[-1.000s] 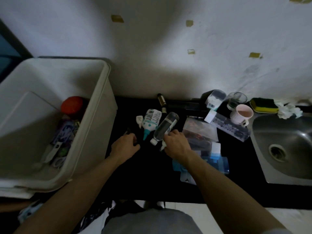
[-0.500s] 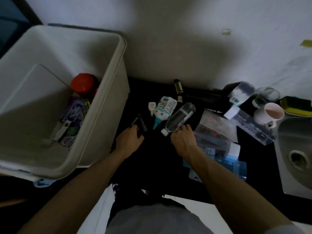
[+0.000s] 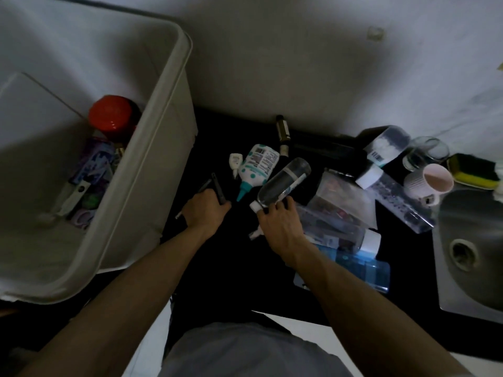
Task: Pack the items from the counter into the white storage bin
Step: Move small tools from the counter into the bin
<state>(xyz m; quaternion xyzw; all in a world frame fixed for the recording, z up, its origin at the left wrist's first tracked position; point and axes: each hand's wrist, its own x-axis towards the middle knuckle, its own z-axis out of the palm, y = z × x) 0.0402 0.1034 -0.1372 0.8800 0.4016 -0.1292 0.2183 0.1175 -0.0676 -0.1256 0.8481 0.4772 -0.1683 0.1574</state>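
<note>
On the black counter (image 3: pixel 234 257) just beside the tall white plastic storage bin (image 3: pixel 166 137), the left hand (image 3: pixel 205 210) grips thin dark stick-like tools (image 3: pixel 219 190) while the right hand (image 3: pixel 281 227) curls its fingers round the capped end of a lying clear plastic bottle (image 3: pixel 283 183).

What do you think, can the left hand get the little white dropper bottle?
Probably not yet: the left hand grips thin dark tools, though the little white dropper bottle lies just beyond it, unblocked.
</note>
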